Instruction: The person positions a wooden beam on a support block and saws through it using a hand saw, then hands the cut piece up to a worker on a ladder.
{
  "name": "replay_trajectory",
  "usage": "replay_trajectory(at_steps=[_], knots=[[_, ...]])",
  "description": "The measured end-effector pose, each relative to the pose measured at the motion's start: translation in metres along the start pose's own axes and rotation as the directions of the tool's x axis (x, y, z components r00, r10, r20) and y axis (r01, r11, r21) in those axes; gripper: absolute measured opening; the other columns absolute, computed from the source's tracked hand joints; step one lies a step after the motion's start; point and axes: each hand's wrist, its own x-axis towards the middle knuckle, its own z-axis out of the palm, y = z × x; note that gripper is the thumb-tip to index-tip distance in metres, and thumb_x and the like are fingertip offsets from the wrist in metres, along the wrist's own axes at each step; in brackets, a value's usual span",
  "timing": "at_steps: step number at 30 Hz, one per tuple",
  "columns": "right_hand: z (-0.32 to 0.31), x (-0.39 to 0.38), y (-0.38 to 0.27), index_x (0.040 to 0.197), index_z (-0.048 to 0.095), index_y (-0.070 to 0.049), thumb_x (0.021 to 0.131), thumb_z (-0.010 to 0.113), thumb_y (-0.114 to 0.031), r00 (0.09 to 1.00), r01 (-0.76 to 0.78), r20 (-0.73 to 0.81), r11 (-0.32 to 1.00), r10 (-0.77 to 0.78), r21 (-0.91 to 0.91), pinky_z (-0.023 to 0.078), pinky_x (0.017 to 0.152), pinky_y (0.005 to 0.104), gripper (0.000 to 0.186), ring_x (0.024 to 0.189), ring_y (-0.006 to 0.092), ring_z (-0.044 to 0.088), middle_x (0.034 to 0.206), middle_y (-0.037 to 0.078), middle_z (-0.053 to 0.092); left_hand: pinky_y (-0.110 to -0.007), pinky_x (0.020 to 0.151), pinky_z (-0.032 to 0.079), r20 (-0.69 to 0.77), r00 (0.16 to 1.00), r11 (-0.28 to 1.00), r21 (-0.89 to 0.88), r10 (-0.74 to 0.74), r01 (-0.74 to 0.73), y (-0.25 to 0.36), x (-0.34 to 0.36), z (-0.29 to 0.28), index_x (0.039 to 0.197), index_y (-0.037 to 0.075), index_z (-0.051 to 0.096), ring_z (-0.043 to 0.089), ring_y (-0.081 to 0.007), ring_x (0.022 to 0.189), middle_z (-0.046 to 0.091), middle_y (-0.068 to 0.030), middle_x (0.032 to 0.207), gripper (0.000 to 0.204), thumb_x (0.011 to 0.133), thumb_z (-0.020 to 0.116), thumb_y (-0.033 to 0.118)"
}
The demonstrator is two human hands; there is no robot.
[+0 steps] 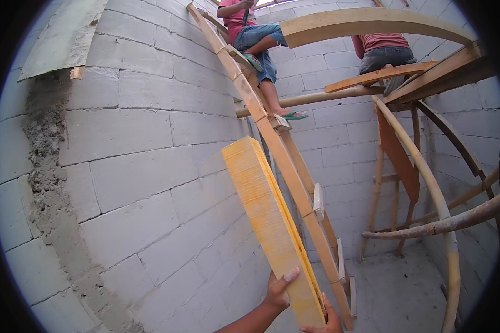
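A long yellowish wooden plank slants up and away in front of me, its far end tilted left toward the block wall. A dark line runs along its right edge; I cannot tell whether it is two boards laid together. My left hand grips its left side near the low end, thumb over the broad face. On the opposite edge, lower down, my right hand is closed around the plank, partly cut off by the picture's lower rim. Just right of the plank leans a wooden ladder.
One person in pink and blue shorts is on the ladder's upper part. Another person sits on scaffolding of planks and bamboo poles at right. The grey block wall bears a rough mortar strip.
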Motion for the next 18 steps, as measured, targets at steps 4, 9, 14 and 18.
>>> replay_trajectory(at_steps=[4, 9, 14, 18], knots=[[-0.01, 0.062, 0.01, 0.141, 0.052, 0.002, 0.069, 0.095, -0.032, 0.995, -0.101, 0.029, 0.988, 0.098, 0.121, 0.053, 0.095, 0.0401, 0.091, 0.109, 0.0275, 0.066, 0.122, 0.016, 0.068, -0.04, 0.106, 0.045, 0.058, 0.998, 0.977, 0.208, 0.023, -0.035, 0.006, 0.073, 0.012, 0.149, 0.002, 0.032, 0.053, -0.027, 0.128, 0.048, -0.0176, 0.14, 0.076, 0.096, 0.068, 0.042], [-0.043, 0.175, 0.015, 0.138, 0.051, 0.003, 0.072, 0.091, -0.042, 0.994, -0.087, 0.098, 0.853, 0.042, 0.515, 0.048, 0.1, 0.0359, 0.089, 0.114, 0.0202, 0.061, 0.123, 0.01, 0.063, -0.044, 0.113, 0.038, 0.208, 0.973, 0.852, 0.487, 0.102, -0.193, 0.029, 0.134, 0.008, 0.16, 0.002, -0.001, 0.043, -0.0296, 0.139, 0.022, -0.0215, 0.159, 0.103, 0.098, 0.059, 0.06], [-0.076, 0.309, 0.007, 0.135, 0.052, 0.004, 0.082, 0.085, -0.037, 0.991, -0.021, 0.109, 0.729, -0.073, 0.685, 0.051, 0.094, 0.035, 0.075, 0.107, 0.0195, 0.063, 0.12, 0.011, 0.065, -0.047, 0.113, 0.04, -0.019, 0.986, 0.789, 0.603, 0.164, -0.12, 0.044, 0.142, -0.025, 0.16, -0.001, 0.007, 0.048, -0.0337, 0.139, 0.025, -0.0232, 0.159, 0.094, 0.103, 0.044, 0.064], [-0.103, 0.429, -0.021, 0.13, 0.056, 0.005, 0.092, 0.074, -0.043, 0.956, -0.002, 0.205, 0.69, -0.212, 0.724, 0.057, 0.079, 0.0325, 0.063, 0.094, 0.0175, 0.067, 0.11, 0.011, 0.067, -0.046, 0.108, 0.045, -0.258, 0.937, 0.779, 0.626, 0.234, -0.022, 0.039, 0.127, -0.063, 0.158, -0.003, 0.013, 0.055, -0.0327, 0.131, 0.031, -0.023, 0.156, 0.087, 0.104, 0.045, 0.057]])
